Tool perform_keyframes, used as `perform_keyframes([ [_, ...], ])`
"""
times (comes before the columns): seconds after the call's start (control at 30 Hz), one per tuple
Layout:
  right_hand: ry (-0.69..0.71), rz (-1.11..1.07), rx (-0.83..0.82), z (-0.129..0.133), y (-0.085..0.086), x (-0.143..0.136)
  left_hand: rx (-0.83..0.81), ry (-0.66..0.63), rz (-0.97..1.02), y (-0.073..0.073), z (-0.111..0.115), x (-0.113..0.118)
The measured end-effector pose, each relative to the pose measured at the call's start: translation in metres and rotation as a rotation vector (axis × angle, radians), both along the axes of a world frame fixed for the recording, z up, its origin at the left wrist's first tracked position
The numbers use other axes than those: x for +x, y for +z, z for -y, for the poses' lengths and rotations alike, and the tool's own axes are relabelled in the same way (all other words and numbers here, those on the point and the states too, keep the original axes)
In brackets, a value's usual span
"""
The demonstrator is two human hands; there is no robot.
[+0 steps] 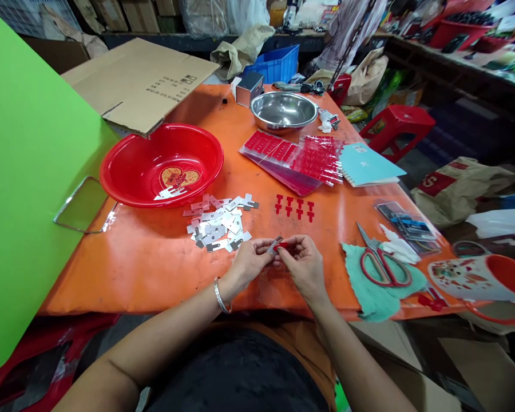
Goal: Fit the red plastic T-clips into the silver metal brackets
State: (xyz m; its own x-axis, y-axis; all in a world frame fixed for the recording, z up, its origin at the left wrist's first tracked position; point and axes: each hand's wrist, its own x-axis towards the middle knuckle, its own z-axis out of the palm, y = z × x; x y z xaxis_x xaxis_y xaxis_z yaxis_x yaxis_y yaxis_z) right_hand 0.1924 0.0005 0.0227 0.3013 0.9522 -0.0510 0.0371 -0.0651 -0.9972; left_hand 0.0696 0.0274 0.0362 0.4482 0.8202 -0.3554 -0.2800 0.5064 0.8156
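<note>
My left hand (249, 263), with a silver bracelet at its wrist, pinches a small flat metal plate (275, 242) over the table's near side. Against that plate my right hand (305, 268) grips a small red piece (282, 245) between thumb and fingers. The fingers partly hide both. Left of the hands lies a loose pile of notched metal plates (223, 224), silvery and white. Beyond my right hand, small red T-shaped pieces (299, 205) lie in two rows on the orange table (137, 257). More plates rest inside a red basin (133, 166) at the left.
Red sheets in clear plastic (278, 151), a steel bowl (283, 111) and a light-blue notebook (367, 163) lie farther back. Scissors (381, 266) rest on a green cloth (356, 277) at right, near a mug (463, 274). Cardboard (133, 80) overhangs the basin; a green panel (26, 171) stands left.
</note>
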Motion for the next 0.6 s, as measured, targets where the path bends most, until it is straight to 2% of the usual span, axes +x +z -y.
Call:
perform_keyframes([
  [0.37,-0.013,0.032,-0.001,0.0009,-0.0002,-0.0012,-0.001,-0.001,0.029,-0.0021,0.0013,-0.0002],
  [0.6,-0.022,0.151,0.062,0.0056,0.0005,-0.0020,0.030,0.049,-0.022,-0.0082,0.0016,0.0005],
])
